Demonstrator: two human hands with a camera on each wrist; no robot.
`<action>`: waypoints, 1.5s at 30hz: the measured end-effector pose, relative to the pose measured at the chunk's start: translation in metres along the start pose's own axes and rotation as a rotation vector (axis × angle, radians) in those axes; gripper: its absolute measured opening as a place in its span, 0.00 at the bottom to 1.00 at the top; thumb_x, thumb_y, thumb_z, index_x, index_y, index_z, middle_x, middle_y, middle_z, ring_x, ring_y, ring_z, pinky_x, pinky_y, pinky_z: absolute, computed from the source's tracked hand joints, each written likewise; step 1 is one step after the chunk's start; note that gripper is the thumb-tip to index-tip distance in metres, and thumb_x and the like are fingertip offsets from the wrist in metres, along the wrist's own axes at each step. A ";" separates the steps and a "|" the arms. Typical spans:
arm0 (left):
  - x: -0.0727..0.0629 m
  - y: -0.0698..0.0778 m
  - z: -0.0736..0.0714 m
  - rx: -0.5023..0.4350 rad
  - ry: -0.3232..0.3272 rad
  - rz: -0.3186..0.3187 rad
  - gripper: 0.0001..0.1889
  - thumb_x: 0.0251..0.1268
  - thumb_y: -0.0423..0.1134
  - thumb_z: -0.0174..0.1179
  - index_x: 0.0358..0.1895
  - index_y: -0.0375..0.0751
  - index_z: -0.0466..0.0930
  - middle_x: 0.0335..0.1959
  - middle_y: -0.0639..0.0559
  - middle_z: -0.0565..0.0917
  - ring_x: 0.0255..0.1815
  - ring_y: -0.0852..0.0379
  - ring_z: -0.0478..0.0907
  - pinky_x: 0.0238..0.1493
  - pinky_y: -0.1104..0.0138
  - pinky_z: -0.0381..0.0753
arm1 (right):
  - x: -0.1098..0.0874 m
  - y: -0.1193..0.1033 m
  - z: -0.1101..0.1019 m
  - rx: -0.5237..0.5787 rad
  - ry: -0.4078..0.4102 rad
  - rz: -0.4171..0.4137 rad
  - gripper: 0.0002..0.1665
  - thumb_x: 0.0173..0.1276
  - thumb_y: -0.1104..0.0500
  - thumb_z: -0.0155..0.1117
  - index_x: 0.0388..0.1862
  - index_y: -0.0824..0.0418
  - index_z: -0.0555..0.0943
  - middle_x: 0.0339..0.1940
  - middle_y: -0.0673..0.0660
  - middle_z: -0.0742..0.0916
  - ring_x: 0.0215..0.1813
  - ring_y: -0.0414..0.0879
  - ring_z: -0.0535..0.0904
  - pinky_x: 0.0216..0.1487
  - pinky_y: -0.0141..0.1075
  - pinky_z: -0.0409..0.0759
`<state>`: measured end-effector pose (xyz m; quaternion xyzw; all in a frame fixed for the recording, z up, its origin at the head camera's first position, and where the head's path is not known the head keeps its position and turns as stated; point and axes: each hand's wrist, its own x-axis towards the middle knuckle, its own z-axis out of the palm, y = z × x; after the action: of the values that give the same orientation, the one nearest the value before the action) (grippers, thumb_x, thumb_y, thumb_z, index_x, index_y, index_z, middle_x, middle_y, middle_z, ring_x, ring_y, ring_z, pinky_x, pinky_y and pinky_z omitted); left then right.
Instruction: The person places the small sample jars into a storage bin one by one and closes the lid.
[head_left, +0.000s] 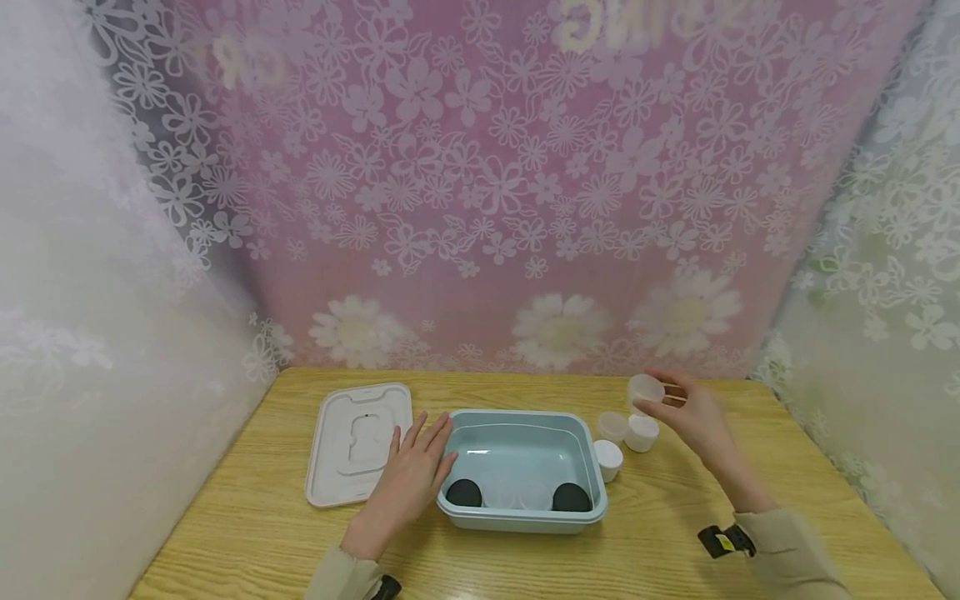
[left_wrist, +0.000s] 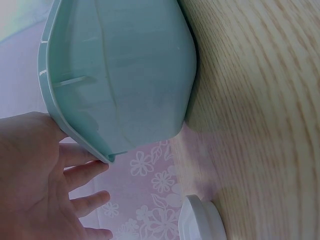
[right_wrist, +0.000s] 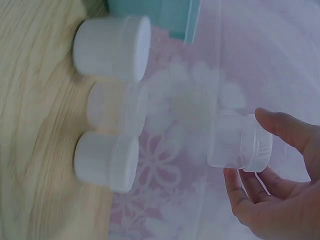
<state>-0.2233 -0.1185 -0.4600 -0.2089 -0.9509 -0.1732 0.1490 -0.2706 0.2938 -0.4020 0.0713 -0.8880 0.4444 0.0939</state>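
Note:
A pale blue plastic box (head_left: 517, 527) stands on the table without its lid. Along its near side lie a black round-lidded jar (head_left: 464, 493), another black one (head_left: 572, 498) and two clear ones (head_left: 535, 495) between them. My left hand (head_left: 411, 477) rests on the box's left rim, its fingers extended. With thumb and fingers, my right hand (head_left: 697, 421) holds a clear screw-top jar (right_wrist: 240, 142) by its ribbed lid, raised above the table. Below it stand a white jar (right_wrist: 107, 160), a clear jar (right_wrist: 116, 107) and a second white jar (right_wrist: 112, 49) beside the box.
The white box lid (head_left: 330, 467) lies flat on the wooden table (head_left: 247, 533), left of the box. A pink flowered curtain (head_left: 480, 208) hangs behind the table's far edge, and pale sheets (head_left: 112, 292) hang at both sides.

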 end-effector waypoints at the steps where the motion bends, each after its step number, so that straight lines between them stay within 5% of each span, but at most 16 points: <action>1: 0.000 0.000 0.000 0.000 0.000 -0.001 0.26 0.79 0.44 0.54 0.73 0.35 0.69 0.74 0.43 0.70 0.77 0.34 0.59 0.70 0.31 0.56 | 0.000 -0.004 0.003 0.000 -0.004 -0.009 0.40 0.70 0.51 0.70 0.75 0.66 0.69 0.70 0.74 0.72 0.64 0.70 0.74 0.59 0.59 0.78; 16: -0.001 -0.001 0.000 0.002 -0.004 -0.003 0.27 0.79 0.45 0.54 0.74 0.36 0.68 0.75 0.43 0.69 0.77 0.34 0.59 0.71 0.31 0.55 | 0.000 -0.052 0.059 0.083 -0.088 -0.127 0.34 0.66 0.57 0.75 0.69 0.65 0.75 0.65 0.68 0.79 0.63 0.65 0.77 0.62 0.56 0.79; 45: 0.001 0.000 0.000 0.003 -0.008 -0.014 0.27 0.79 0.45 0.55 0.74 0.35 0.69 0.75 0.43 0.70 0.78 0.35 0.59 0.71 0.31 0.55 | -0.020 -0.089 0.165 0.032 -0.262 -0.156 0.29 0.60 0.62 0.78 0.59 0.65 0.80 0.56 0.61 0.85 0.53 0.59 0.84 0.49 0.43 0.86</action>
<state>-0.2240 -0.1181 -0.4591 -0.2027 -0.9531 -0.1722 0.1443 -0.2498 0.1090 -0.4342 0.1989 -0.8771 0.4370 0.0102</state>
